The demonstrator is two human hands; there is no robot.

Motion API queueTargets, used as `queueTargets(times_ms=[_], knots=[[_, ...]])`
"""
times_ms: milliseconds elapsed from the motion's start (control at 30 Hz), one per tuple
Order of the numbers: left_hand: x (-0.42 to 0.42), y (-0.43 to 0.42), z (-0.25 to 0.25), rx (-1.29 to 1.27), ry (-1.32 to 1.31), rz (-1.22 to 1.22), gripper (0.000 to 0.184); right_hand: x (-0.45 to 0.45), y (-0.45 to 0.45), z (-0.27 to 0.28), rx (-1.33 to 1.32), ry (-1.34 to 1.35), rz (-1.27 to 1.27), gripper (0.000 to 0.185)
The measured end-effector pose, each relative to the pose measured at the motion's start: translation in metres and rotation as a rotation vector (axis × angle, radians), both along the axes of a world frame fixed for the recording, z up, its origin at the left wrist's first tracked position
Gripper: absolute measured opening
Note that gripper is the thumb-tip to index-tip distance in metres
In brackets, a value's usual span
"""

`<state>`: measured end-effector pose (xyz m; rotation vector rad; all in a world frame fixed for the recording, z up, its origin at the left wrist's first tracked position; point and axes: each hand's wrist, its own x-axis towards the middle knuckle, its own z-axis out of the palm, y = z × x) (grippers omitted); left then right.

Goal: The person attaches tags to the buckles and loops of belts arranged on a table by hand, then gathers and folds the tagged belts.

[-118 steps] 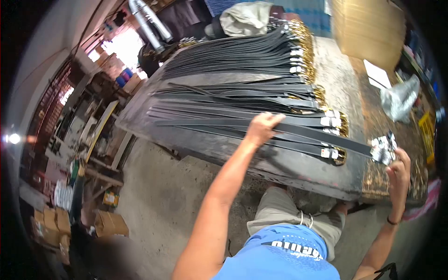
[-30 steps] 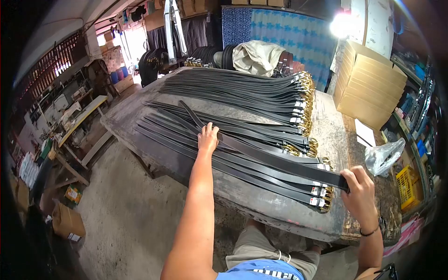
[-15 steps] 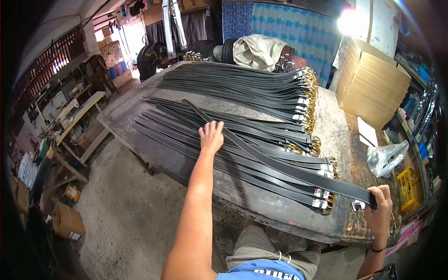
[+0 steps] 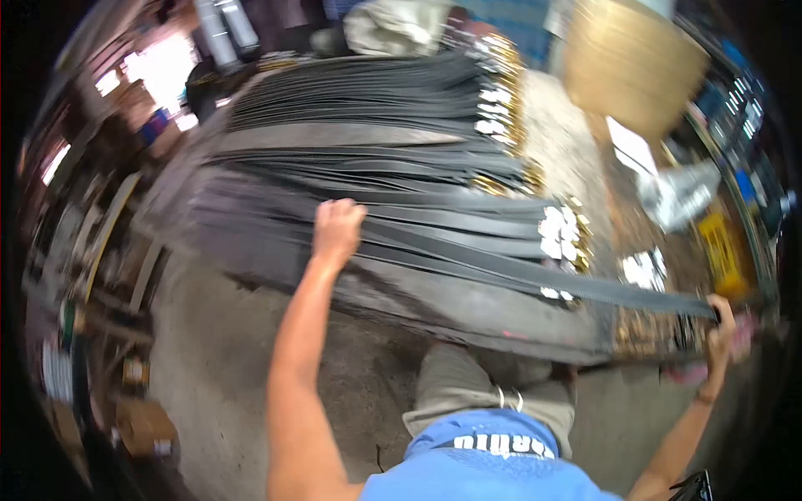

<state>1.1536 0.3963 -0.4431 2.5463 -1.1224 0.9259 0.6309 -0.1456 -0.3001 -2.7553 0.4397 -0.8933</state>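
Observation:
A black belt [image 4: 535,274] stretches across the table between my two hands. My right hand [image 4: 720,327] grips its end, out past the table's right side. My left hand [image 4: 337,230] is closed around the belt farther left, just over the front pile of black belts [image 4: 472,219]. That pile has white tags [image 4: 558,234] and gold buckles at its right end. Blur hides the left tips of these belts.
Behind lie a middle bundle of belts [image 4: 334,159] and a large row of belts [image 4: 359,92] with gold buckles [image 4: 511,75]. Cardboard sheets [image 4: 631,67], a clear plastic bag [image 4: 681,194] and a yellow crate [image 4: 720,250] stand at the right. A cardboard box [image 4: 144,426] sits on the floor.
My view has tilted down and is blurred. My right hand has drawn the belt end outward to the right, and the belt now lies flatter across the front pile. Both hands still hold it.

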Motion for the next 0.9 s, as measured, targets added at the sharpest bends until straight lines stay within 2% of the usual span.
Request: queueTargets(times_ms=[33,67,100,133,167,200,267,300,333,400,467,533,567,667,800,900], knots=[[-0.007,0.005,-0.007,-0.005,0.043,-0.008,0.02,-0.01,-0.004,-0.009,0.048,0.0,-0.102,0.026],[-0.013,0.009,-0.015,-0.024,0.006,-0.001,0.02,-0.013,0.0,-0.012,0.125,0.015,-0.13,0.037],[-0.021,0.017,-0.021,0.016,0.017,0.034,0.021,-0.024,-0.01,-0.028,0.125,0.056,-0.224,0.037],[-0.025,0.025,-0.024,0.056,0.057,0.024,0.021,-0.022,0.0,-0.026,0.274,0.162,-0.23,0.04],[-0.031,0.034,-0.022,0.13,0.155,0.085,0.021,-0.022,0.003,-0.035,0.201,0.231,-0.231,0.036],[-0.029,0.048,-0.025,0.101,0.176,0.087,0.021,-0.021,0.006,-0.047,0.133,0.302,-0.218,0.033],[-0.017,0.077,-0.017,0.259,0.17,0.245,0.026,0.003,0.036,-0.058,0.099,0.366,-0.141,0.032],[-0.002,0.098,-0.024,0.333,0.068,0.343,0.033,0.017,0.048,-0.069,0.063,0.365,-0.091,0.036],[-0.003,0.103,-0.009,0.478,0.1,0.548,0.043,0.029,0.062,-0.076,0.029,0.364,-0.041,0.041],[0.015,0.125,-0.01,0.493,0.128,0.771,0.061,0.063,0.106,-0.079,0.034,0.455,-0.083,0.055],[0.002,0.104,0.012,0.393,0.117,0.731,0.061,0.086,0.12,-0.103,-0.061,0.436,0.06,0.061],[-0.01,0.075,0.015,0.161,0.086,0.308,0.056,0.11,0.148,-0.118,-0.121,0.461,0.099,0.058],[-0.044,0.038,0.03,0.077,0.186,0.207,0.051,0.122,0.162,-0.126,-0.15,0.405,0.134,0.056],[-0.108,-0.042,0.032,-0.069,0.361,-0.124,0.033,0.147,0.191,-0.138,-0.163,0.255,0.225,0.055],[-0.145,-0.115,0.001,-0.141,0.474,-0.313,0.03,0.148,0.194,-0.134,-0.069,0.138,0.277,0.06],[-0.149,-0.167,-0.01,-0.19,0.389,-0.433,0.035,0.134,0.182,-0.157,0.019,0.1,0.248,0.063]])
